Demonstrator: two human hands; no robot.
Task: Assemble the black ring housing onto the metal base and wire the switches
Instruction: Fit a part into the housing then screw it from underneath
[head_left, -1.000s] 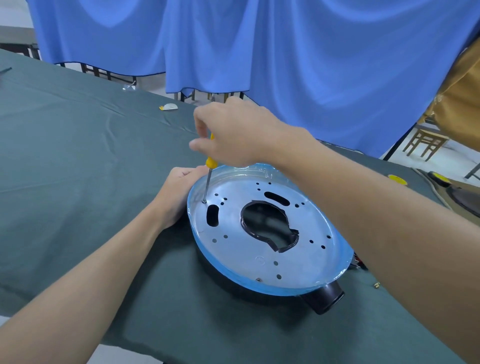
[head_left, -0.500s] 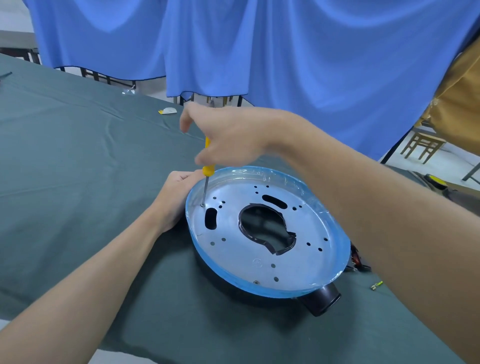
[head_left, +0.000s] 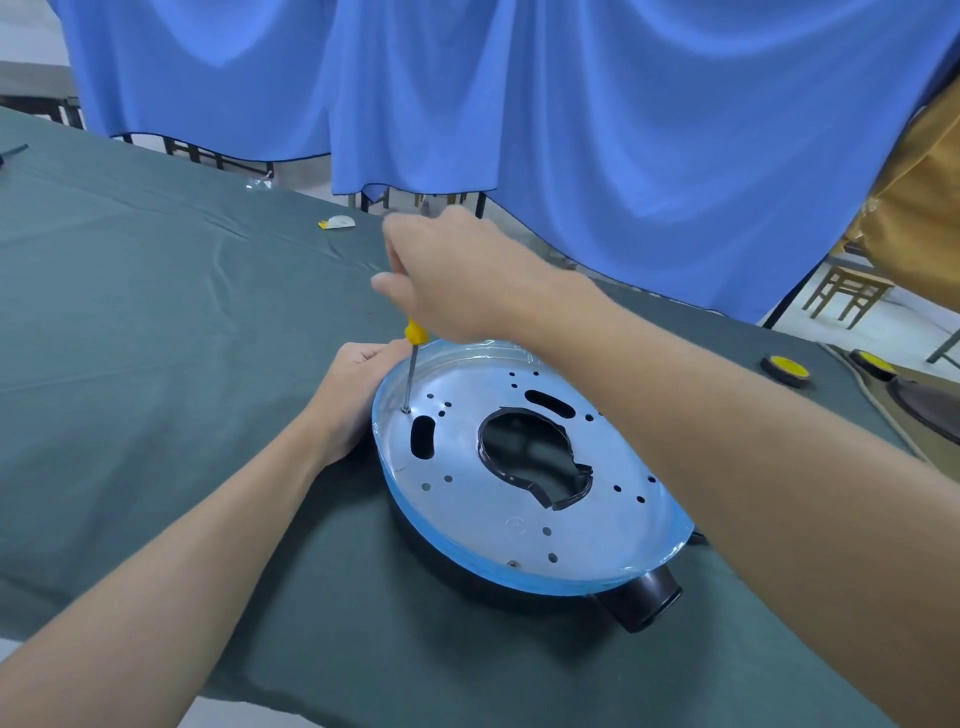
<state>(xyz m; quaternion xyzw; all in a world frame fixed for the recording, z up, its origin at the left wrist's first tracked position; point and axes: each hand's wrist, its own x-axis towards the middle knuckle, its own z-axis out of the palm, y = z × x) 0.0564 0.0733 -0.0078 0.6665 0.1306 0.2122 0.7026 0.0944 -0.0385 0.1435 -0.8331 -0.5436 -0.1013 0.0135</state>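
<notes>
A round silver metal base (head_left: 483, 514), edged by a pale blue film-covered rim, is seen lying flat on a desk (head_left: 156, 338) that is draped in dark green cloth. The base is pierced by many small holes, two oblong slots and a large irregular central opening. Beneath it the black ring housing (head_left: 644, 603) is partly shown: a dark band under the near rim and a short black tubular stub at the near right edge.

A slim screwdriver (head_left: 410, 369) with a yellow handle and a thin metal shaft is held nearly upright by the right hand (head_left: 457, 275). Its grip is closed round the handle from above, and the tip is set in a small hole near the left rim, just beside one oblong slot.

The left hand (head_left: 358, 395) is placed at the left rim of the metal base, its grip curled against the edge; the fingertips are hidden by the rim.

Blue curtains (head_left: 571, 130) are hung behind the desk. A small white and yellow scrap (head_left: 336, 223) is seen on the far cloth, and a black disc with a yellow centre (head_left: 788, 370) lies at the right.
</notes>
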